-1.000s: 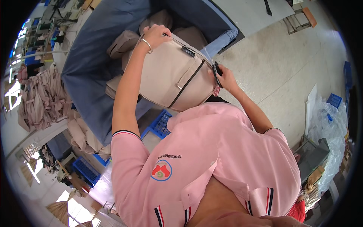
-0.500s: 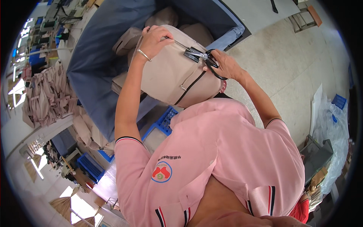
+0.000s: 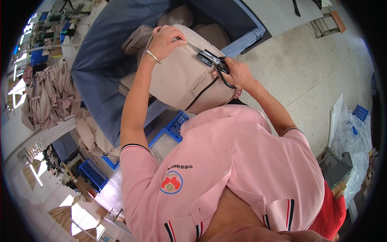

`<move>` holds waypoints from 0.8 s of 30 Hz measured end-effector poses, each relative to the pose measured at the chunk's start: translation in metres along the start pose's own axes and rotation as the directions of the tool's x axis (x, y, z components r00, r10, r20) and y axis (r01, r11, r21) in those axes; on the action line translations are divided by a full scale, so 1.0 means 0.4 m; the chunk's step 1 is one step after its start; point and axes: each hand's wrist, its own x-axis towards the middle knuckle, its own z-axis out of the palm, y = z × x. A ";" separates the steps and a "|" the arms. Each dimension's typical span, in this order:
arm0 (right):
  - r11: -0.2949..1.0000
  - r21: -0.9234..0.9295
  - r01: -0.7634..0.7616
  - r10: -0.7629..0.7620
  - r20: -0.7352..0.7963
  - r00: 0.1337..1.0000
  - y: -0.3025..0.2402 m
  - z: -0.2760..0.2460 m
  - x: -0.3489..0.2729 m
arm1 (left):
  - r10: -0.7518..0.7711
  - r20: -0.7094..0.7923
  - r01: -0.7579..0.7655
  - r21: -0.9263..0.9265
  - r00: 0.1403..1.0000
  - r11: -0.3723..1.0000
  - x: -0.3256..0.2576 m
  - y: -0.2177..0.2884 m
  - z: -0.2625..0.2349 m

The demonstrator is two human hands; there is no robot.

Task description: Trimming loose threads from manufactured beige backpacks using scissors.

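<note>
A beige fabric bag (image 3: 173, 76) rests against my front at the rim of a large blue cloth-lined bin. My left hand (image 3: 165, 43) is closed over the bag's far edge, its fingers curled round the fabric. In my right hand (image 3: 240, 75) is a pair of scissors (image 3: 227, 78) with black handles. Their metal blades point up and left along the bag's seam, beside a small black buckle-like piece (image 3: 204, 59). A zipper with a dark strip (image 3: 203, 92) runs across the bag's near right side. The blade tips are hard to make out.
Several beige bags (image 3: 175, 16) lie inside the blue bin (image 3: 94, 52). Left of it hangs a heap of beige fabric pieces (image 3: 50, 94). Blue plastic crates (image 3: 176, 127) stand below the bin. A stool (image 3: 328, 24) and clear plastic sheeting (image 3: 354, 141) are on the right.
My right hand has shifted slightly left, and the scissors have turned a little, their blades looking closer together. My left hand keeps its hold on the bag. More red cloth shows at lower right.
</note>
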 end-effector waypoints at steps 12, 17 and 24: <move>0.999 0.010 -0.035 0.035 -0.020 0.999 -0.008 0.054 -0.018 | 0.012 0.017 -0.012 0.027 1.000 1.000 -0.029 -0.012 -0.004; 0.995 -0.016 0.103 -0.104 -0.128 0.986 -0.045 0.045 0.007 | 0.028 -0.026 -0.027 0.038 0.999 0.999 -0.069 -0.002 -0.023; 0.964 0.259 0.064 -0.028 -0.140 0.990 0.081 0.037 0.028 | -0.122 -0.411 0.204 0.160 0.903 0.966 -0.297 0.097 -0.108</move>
